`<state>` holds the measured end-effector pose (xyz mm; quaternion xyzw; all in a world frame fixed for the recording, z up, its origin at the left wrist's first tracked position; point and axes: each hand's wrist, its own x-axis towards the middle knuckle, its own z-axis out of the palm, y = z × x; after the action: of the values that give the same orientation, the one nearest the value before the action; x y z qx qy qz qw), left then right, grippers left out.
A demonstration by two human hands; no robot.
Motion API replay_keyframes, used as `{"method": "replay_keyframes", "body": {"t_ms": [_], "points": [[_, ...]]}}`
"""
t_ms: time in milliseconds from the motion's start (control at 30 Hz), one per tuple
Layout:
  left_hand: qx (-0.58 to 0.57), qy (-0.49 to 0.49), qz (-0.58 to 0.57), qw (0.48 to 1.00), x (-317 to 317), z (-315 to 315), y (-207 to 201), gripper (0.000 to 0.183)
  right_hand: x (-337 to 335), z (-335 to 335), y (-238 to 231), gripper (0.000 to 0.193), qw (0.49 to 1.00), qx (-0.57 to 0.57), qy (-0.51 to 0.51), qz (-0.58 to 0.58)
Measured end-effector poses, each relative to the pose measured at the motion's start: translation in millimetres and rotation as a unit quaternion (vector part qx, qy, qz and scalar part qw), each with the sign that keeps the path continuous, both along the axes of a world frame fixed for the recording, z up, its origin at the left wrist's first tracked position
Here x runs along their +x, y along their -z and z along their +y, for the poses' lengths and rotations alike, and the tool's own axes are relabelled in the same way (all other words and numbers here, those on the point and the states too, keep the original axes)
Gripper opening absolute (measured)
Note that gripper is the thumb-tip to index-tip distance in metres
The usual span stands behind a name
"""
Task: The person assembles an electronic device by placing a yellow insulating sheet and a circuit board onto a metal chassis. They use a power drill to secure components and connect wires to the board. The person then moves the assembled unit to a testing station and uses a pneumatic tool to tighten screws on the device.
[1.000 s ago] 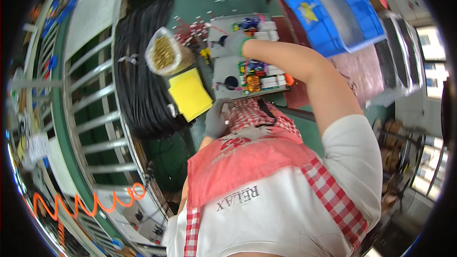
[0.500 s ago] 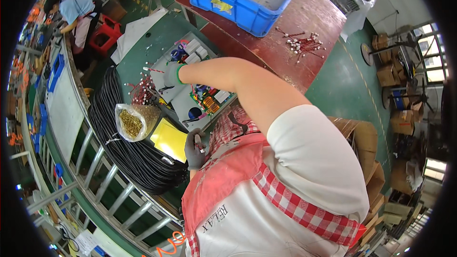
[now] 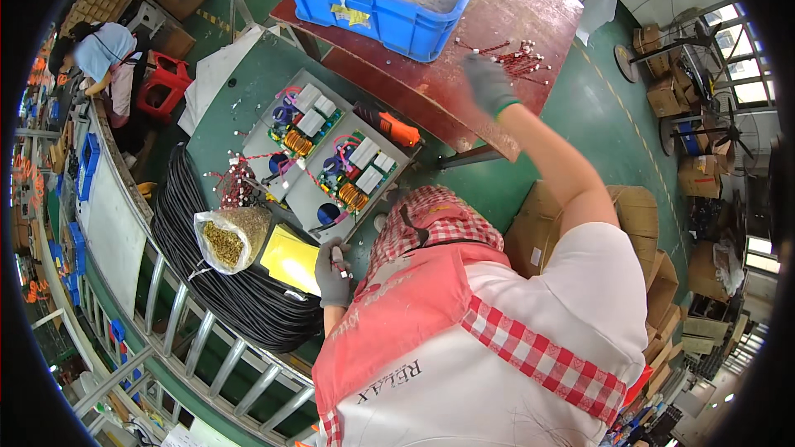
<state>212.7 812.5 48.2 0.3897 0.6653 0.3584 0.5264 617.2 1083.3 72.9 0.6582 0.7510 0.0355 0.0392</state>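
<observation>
My right hand [image 3: 490, 84], in a grey glove and smeared by motion, is over the red-brown table beside a pile of red wire leads with white connectors [image 3: 522, 62]. Its fingers are too blurred to read. My left hand [image 3: 333, 275], also gloved, is closed near my apron, with something small and whitish at its fingers. Ahead of it lie two grey metal plates carrying circuit boards with coils [image 3: 354, 195] and white block parts. A red twisted lead [image 3: 265, 156] stretches across from a second bunch of leads [image 3: 236, 182] to the boards.
Left of the boards are an open bag of brass-coloured small parts [image 3: 224, 244], a yellow pad [image 3: 290, 258] and a thick black cable coil [image 3: 184, 215]. An orange-black power tool [image 3: 397, 128] lies behind them. A blue crate [image 3: 385, 21] stands on the red-brown table [image 3: 538, 0]. A person works far left.
My right hand has left the boards and swung right to the leads on the red-brown table. Both boards and the power tool now show. The left hand stays closed near my apron.
</observation>
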Motion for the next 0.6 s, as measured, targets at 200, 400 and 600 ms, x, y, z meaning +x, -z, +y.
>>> {"method": "replay_keyframes", "body": {"t_ms": [200,400,600], "points": [[-0.03,-0.058,-0.018,0.998,2,12,-3,0.029,123,25,54,0.064,0.963,-0.025,0.008,-0.27],[-0.042,-0.055,-0.014,0.998,20,36,-21,0.023,111,66,82,0.061,0.981,-0.108,-0.005,-0.161],[-0.033,-0.059,0.009,0.998,23,42,-19,0.023,108,84,66,0.017,0.979,-0.176,-0.006,-0.102]]}}
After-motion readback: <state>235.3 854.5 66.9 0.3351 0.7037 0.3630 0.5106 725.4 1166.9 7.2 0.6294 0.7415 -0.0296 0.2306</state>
